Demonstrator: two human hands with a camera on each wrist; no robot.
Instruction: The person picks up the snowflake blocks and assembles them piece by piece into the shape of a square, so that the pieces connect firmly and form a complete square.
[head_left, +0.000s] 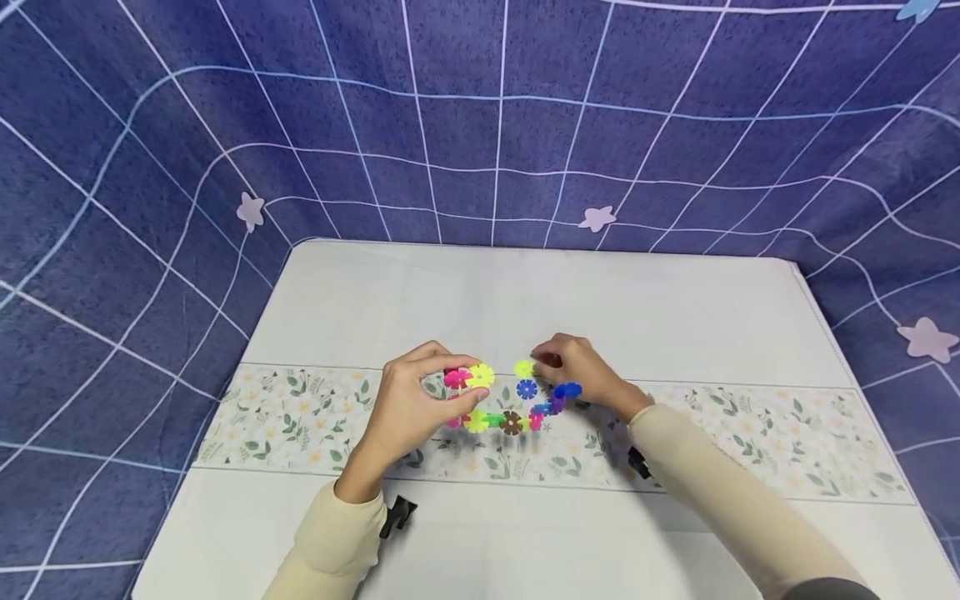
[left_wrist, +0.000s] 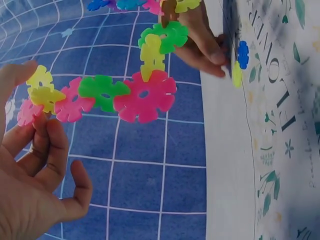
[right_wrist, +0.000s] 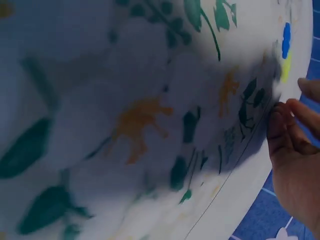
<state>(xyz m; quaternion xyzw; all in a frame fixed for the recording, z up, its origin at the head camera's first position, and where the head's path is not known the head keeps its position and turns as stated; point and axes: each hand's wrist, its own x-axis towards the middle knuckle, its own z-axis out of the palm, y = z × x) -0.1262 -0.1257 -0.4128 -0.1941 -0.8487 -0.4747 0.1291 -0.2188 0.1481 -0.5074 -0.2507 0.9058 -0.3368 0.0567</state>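
Between thumb and fingers my left hand (head_left: 408, 400) pinches one end of a chain of interlocking flower-shaped plastic discs (left_wrist: 145, 95), at a yellow disc (head_left: 480, 376) beside a pink one. Held above the table, the chain curves through pink, green, yellow and brown discs to a blue disc (head_left: 567, 390) at its far end. My right hand (head_left: 577, 367) is low over the table, fingers loosely bent and holding nothing. Just beside its fingertips lie a loose yellow disc (right_wrist: 286, 70) and a loose blue disc (right_wrist: 286, 40); a small gap shows in the right wrist view.
A white table (head_left: 525, 300) carries a floral printed strip (head_left: 300, 417) across its middle. Behind and beside it hangs a blue gridded cloth (head_left: 450, 125) with star shapes. Black wrist straps show at both sleeves.
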